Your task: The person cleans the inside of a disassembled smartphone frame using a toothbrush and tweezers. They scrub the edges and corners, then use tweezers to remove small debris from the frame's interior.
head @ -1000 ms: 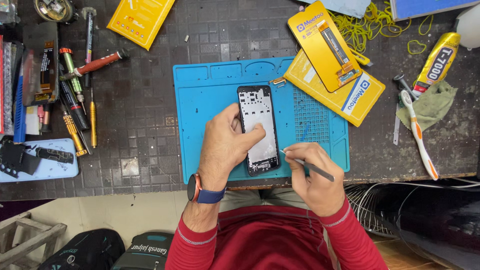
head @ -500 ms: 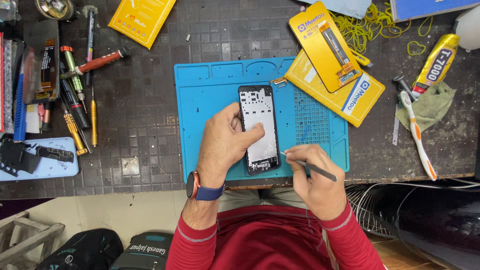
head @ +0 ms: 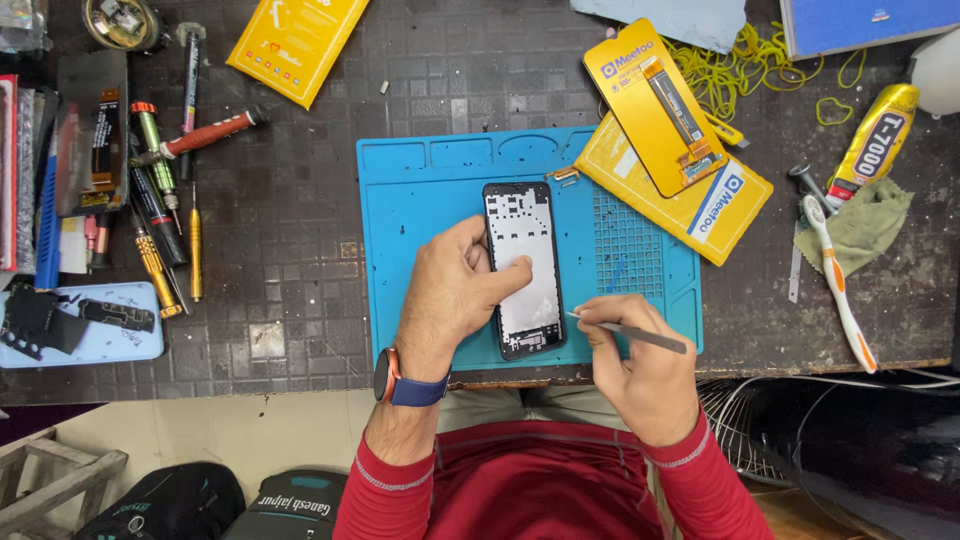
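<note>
The left hand presses fingertips flat on an opened phone frame, glossy black-rimmed, lying on the ribbed blue rubber mat. The right hand pinches thin metal tweezers beside the frame's lower edge. Two flat yellow rectangular packages overlap at the mat's upper right corner.

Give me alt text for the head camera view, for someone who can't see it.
A person's left hand presses down an opened phone frame on a blue work mat, while the right hand holds a thin metal tool with its tip at the phone's lower right edge. Screwdrivers lie left; yellow packages lie right.
</note>
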